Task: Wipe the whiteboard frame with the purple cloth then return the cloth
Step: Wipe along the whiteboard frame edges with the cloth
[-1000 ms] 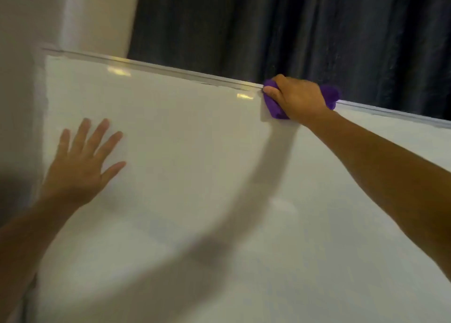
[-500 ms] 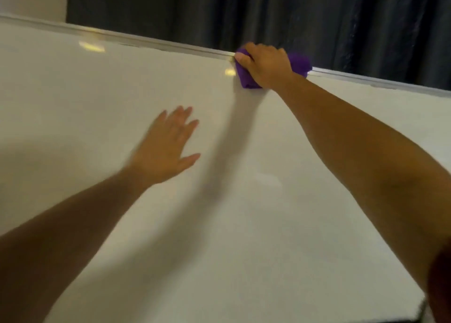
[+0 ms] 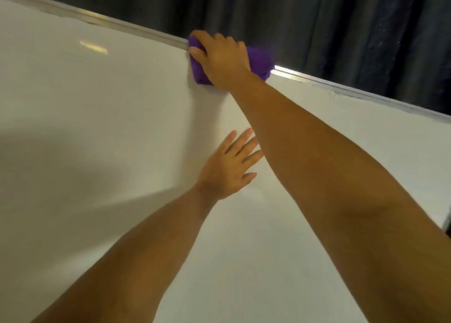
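**Dark curtain, warm light**

A dark grey, heavy fabric curtain fills the whole upper part of the view. It hangs in long vertical folds, some deep in shadow and others catching a faint sheen. Pale specks dot the cloth toward the right side. No wall, window pane or floor shows past it. The light is warm and rather dim; a small yellowish rectangular glare from a lamp out of sight lies reflected on the glossy white surface below the curtain. Broad soft grey shadows spread over the left part of that surface, with blurred edges.
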